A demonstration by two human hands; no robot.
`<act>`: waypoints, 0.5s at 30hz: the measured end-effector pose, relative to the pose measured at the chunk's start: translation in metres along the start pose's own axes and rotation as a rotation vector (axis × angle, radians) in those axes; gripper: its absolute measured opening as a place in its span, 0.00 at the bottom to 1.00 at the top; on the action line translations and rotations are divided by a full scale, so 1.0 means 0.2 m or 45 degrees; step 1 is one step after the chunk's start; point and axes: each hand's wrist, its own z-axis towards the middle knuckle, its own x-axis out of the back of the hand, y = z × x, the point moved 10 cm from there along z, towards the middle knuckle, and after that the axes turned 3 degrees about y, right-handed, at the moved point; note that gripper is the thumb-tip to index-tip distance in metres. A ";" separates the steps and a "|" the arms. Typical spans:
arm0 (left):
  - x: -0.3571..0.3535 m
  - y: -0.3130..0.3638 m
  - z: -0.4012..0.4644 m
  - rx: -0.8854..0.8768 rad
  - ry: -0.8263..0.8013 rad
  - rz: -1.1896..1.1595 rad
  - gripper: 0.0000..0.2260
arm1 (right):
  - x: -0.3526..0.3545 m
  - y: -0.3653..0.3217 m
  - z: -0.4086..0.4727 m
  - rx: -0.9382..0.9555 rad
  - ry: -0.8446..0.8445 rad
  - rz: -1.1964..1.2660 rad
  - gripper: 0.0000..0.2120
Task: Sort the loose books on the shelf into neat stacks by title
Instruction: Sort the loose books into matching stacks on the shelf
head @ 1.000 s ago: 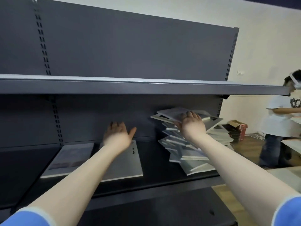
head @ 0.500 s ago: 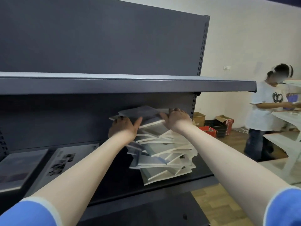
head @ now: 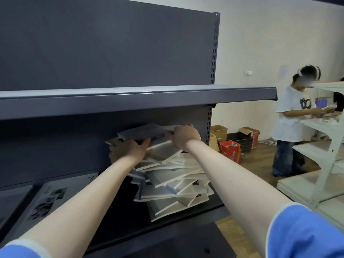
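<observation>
A messy heap of books [head: 173, 181] sits at the right end of the dark shelf [head: 119, 216], pale covers and cream page edges splayed at every angle, none squared up. The top book [head: 145, 132], grey-covered, is tilted up off the heap, its right side raised. Over to the left, a book with dark photos on its cover [head: 50, 200] lies flat on the shelf, well apart from the heap, and another grey book [head: 13, 200] lies flat just beside it.

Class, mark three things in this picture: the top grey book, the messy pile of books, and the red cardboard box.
top grey book [head: 143, 131], head view, middle of its cover
messy pile of books [head: 173, 190], head view, pale page edges mid-pile
red cardboard box [head: 230, 151], head view, its front face
</observation>
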 end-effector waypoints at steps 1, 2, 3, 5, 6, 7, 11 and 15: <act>0.00 -0.01 0.01 0.024 0.006 -0.034 0.39 | 0.01 -0.01 0.01 0.006 0.017 0.014 0.27; 0.00 -0.02 0.02 0.044 0.017 -0.073 0.39 | 0.02 -0.02 0.01 0.014 0.035 0.037 0.27; 0.00 -0.04 0.03 0.063 0.025 -0.131 0.40 | 0.02 -0.03 0.02 0.015 0.048 0.071 0.27; -0.01 -0.08 0.07 0.085 0.023 -0.274 0.39 | 0.02 -0.04 0.02 0.007 0.059 0.149 0.27; -0.02 -0.10 0.09 0.074 0.004 -0.339 0.39 | 0.02 -0.05 0.02 0.002 0.065 0.190 0.26; -0.05 -0.12 0.12 0.077 -0.051 -0.439 0.40 | 0.02 -0.05 0.01 -0.001 0.073 0.225 0.26; -0.10 -0.21 0.18 0.150 -0.132 -0.941 0.38 | 0.01 -0.10 -0.01 0.004 0.087 0.275 0.23; -0.09 -0.26 0.17 0.229 -0.148 -1.048 0.14 | 0.00 -0.15 -0.02 0.004 0.058 0.302 0.21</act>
